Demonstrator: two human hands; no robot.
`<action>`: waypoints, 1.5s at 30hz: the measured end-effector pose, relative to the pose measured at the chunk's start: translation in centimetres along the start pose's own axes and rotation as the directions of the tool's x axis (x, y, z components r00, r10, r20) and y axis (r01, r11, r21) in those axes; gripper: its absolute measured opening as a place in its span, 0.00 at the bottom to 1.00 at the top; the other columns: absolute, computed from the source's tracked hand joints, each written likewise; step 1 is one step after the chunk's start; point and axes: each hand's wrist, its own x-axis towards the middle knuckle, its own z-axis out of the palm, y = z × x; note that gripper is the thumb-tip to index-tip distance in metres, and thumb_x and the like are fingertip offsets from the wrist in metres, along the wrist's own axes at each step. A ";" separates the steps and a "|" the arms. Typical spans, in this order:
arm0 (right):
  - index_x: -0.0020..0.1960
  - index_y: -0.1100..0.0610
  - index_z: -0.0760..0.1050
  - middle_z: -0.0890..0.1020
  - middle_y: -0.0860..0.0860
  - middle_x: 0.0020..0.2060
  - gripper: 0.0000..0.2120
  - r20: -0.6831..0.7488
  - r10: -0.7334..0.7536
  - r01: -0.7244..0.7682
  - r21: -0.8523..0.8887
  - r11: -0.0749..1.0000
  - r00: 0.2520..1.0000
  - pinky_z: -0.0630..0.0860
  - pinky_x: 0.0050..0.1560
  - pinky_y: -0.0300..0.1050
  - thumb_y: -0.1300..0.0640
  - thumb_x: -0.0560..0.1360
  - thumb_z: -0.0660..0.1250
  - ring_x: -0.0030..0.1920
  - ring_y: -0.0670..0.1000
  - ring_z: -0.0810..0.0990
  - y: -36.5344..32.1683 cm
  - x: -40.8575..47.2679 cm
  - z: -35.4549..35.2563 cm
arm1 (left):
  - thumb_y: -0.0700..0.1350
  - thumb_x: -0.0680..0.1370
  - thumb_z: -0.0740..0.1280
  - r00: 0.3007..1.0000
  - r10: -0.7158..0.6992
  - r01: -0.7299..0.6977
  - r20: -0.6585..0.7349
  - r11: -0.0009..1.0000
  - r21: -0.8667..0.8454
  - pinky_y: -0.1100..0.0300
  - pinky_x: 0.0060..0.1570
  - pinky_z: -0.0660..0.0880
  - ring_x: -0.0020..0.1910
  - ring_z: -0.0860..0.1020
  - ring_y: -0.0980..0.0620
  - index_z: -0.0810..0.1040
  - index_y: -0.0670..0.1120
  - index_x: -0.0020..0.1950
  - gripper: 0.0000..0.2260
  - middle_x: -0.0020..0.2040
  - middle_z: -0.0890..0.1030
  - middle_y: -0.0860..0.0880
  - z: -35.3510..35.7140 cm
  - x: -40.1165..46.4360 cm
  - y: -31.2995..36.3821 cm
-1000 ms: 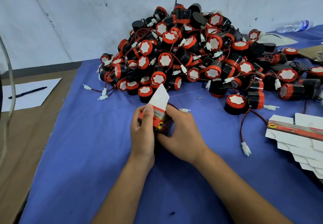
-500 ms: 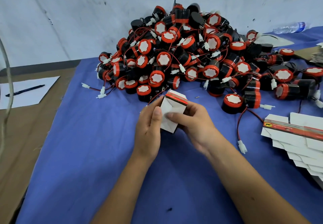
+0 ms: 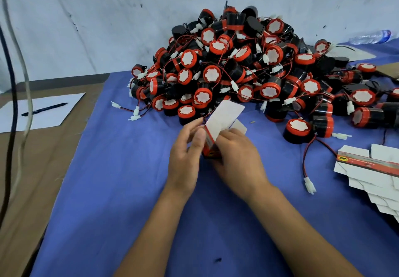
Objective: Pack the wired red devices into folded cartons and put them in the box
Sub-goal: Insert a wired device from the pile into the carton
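Note:
A small carton (image 3: 222,121), white inside with red print outside, stands between my hands on the blue cloth (image 3: 121,190). Its white flaps stick up and lean away from me. My left hand (image 3: 186,153) grips its left side, thumb along the edge. My right hand (image 3: 237,160) wraps the right side and covers the lower body. A thin red wire runs out at the carton's top left. What is inside the carton is hidden. Behind it lies a big pile of red-and-black wired devices (image 3: 237,67). One loose device (image 3: 299,131) sits to the right.
A stack of flat unfolded cartons (image 3: 371,173) lies at the right edge. A white sheet (image 3: 43,114) with a black pen (image 3: 44,109) is on the brown surface at left. Cables (image 3: 13,104) hang along the left edge. A plastic bottle (image 3: 371,37) lies far right.
The carton was turned in my hands from its closed white end facing me to upright with its flaps open upward. My right hand moved over its lower right side.

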 end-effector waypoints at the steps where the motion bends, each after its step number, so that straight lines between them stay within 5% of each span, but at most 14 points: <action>1: 0.55 0.51 0.80 0.83 0.48 0.46 0.08 0.009 -0.037 0.037 -0.015 0.999 0.999 0.75 0.50 0.50 0.57 0.77 0.68 0.49 0.53 0.77 -0.7 0.2 0.1 | 0.63 0.77 0.65 0.999 0.011 -0.013 0.044 0.998 0.054 0.59 0.62 0.78 0.65 0.79 0.55 0.76 0.54 0.69 0.24 0.64 0.82 0.55 0.0 -0.1 -0.1; 7: 0.61 0.55 0.79 0.84 0.49 0.55 0.15 0.106 -0.263 0.253 0.097 0.963 0.959 0.69 0.65 0.46 0.57 0.76 0.65 0.61 0.53 0.77 -1.7 0.2 -0.2 | 0.56 0.82 0.62 0.971 0.011 0.043 -0.237 0.975 0.220 0.65 0.47 0.78 0.47 0.81 0.62 0.78 0.49 0.58 0.13 0.48 0.83 0.55 -0.9 0.5 -0.9; 10: 0.52 0.63 0.81 0.83 0.52 0.50 0.10 -0.397 -0.204 0.338 0.305 0.891 0.895 0.73 0.60 0.44 0.67 0.73 0.64 0.57 0.56 0.77 -2.4 0.7 0.1 | 0.50 0.84 0.58 0.867 0.122 0.053 -0.484 0.942 0.331 0.71 0.36 0.69 0.40 0.76 0.67 0.74 0.51 0.48 0.09 0.40 0.78 0.57 -1.9 1.0 -0.7; 12: 0.49 0.60 0.79 0.81 0.50 0.45 0.08 -0.500 0.027 0.176 0.354 0.918 0.866 0.73 0.51 0.44 0.66 0.73 0.63 0.50 0.53 0.75 -2.2 1.9 0.8 | 0.44 0.85 0.59 0.765 0.150 0.099 -0.626 0.934 0.344 0.67 0.35 0.66 0.40 0.75 0.66 0.72 0.49 0.48 0.06 0.40 0.76 0.59 -3.1 1.3 -0.7; 16: 0.64 0.55 0.75 0.77 0.52 0.55 0.15 -0.119 0.245 -0.220 0.188 0.957 0.962 0.75 0.56 0.52 0.57 0.78 0.67 0.56 0.56 0.72 -0.7 6.1 4.6 | 0.35 0.79 0.59 0.619 0.125 0.200 -0.776 0.930 0.310 0.65 0.39 0.64 0.40 0.72 0.61 0.70 0.47 0.51 0.07 0.41 0.73 0.61 -5.2 1.8 -1.2; 21: 0.83 0.49 0.53 0.62 0.57 0.75 0.38 0.135 0.067 -0.054 -0.097 0.994 0.989 0.73 0.64 0.60 0.44 0.80 0.67 0.75 0.62 0.59 -0.9 11.6 7.7 | 0.34 0.78 0.58 0.552 0.081 0.220 -0.830 0.946 0.239 0.63 0.41 0.65 0.39 0.70 0.56 0.71 0.46 0.51 0.08 0.42 0.73 0.61 -5.9 2.4 -1.8; 24: 0.77 0.52 0.63 0.64 0.55 0.72 0.30 0.229 0.104 -0.054 -0.216 0.975 0.968 0.65 0.69 0.64 0.41 0.80 0.65 0.74 0.62 0.60 -0.8 12.2 8.2 | 0.35 0.78 0.58 0.516 0.072 0.201 -0.854 0.958 0.202 0.69 0.37 0.67 0.39 0.74 0.62 0.72 0.46 0.52 0.08 0.42 0.74 0.60 -6.1 2.6 -1.9; 27: 0.69 0.53 0.68 0.67 0.54 0.66 0.23 0.234 -0.065 0.089 -0.093 0.992 0.970 0.70 0.63 0.59 0.47 0.79 0.70 0.63 0.61 0.70 -1.1 10.8 7.7 | 0.35 0.77 0.59 0.482 0.088 0.161 -0.872 0.969 0.187 0.72 0.37 0.68 0.39 0.73 0.58 0.73 0.42 0.53 0.07 0.43 0.75 0.56 -6.5 2.8 -1.7; 31: 0.75 0.56 0.64 0.67 0.54 0.67 0.32 0.362 -0.074 0.038 0.105 0.994 0.929 0.74 0.57 0.50 0.47 0.78 0.73 0.60 0.60 0.76 -0.9 8.4 5.9 | 0.36 0.76 0.59 0.452 0.140 0.089 -0.881 0.976 0.200 0.73 0.38 0.67 0.39 0.72 0.61 0.74 0.37 0.54 0.09 0.46 0.76 0.51 -6.2 2.7 -1.4; 35: 0.64 0.52 0.70 0.76 0.49 0.59 0.24 0.230 -0.059 0.023 0.158 0.987 0.971 0.75 0.54 0.51 0.41 0.76 0.72 0.57 0.55 0.76 0.8 5.7 3.4 | 0.39 0.78 0.59 0.519 0.089 0.049 -0.850 0.990 0.134 0.65 0.40 0.72 0.40 0.75 0.66 0.73 0.44 0.51 0.05 0.43 0.75 0.58 -5.0 2.2 -1.0; 37: 0.64 0.48 0.69 0.79 0.44 0.54 0.23 -0.004 0.101 -0.091 0.407 0.909 0.995 0.78 0.48 0.49 0.41 0.76 0.73 0.51 0.52 0.79 1.5 4.6 1.6 | 0.41 0.80 0.59 0.618 0.027 0.065 -0.786 0.994 0.086 0.64 0.39 0.73 0.41 0.76 0.64 0.71 0.49 0.49 0.04 0.43 0.76 0.58 -4.0 2.0 -0.9; 40: 0.66 0.48 0.69 0.78 0.35 0.48 0.21 -0.196 0.373 -0.128 0.715 0.687 0.907 0.83 0.40 0.53 0.43 0.78 0.70 0.42 0.51 0.82 2.8 3.5 -1.5 | 0.45 0.83 0.59 0.826 -0.052 0.108 -0.562 0.992 0.066 0.63 0.38 0.74 0.44 0.78 0.53 0.72 0.52 0.48 0.06 0.45 0.79 0.54 -1.7 1.6 -1.1; 42: 0.69 0.47 0.67 0.78 0.36 0.49 0.23 -0.267 0.297 -0.066 0.633 0.771 0.917 0.83 0.39 0.52 0.39 0.79 0.67 0.41 0.50 0.83 3.2 3.0 -3.2 | 0.50 0.82 0.58 0.923 -0.057 0.114 -0.381 0.985 0.127 0.60 0.40 0.75 0.46 0.79 0.52 0.73 0.51 0.51 0.06 0.47 0.80 0.52 -0.3 1.2 -1.3; 45: 0.72 0.44 0.65 0.79 0.42 0.49 0.26 -0.198 0.142 -0.127 0.088 0.988 0.970 0.79 0.44 0.56 0.42 0.79 0.70 0.44 0.54 0.81 4.4 3.2 -4.6 | 0.55 0.80 0.56 0.968 -0.009 0.069 -0.250 0.969 0.236 0.56 0.42 0.75 0.45 0.79 0.56 0.73 0.51 0.51 0.10 0.46 0.81 0.55 0.7 0.8 -1.6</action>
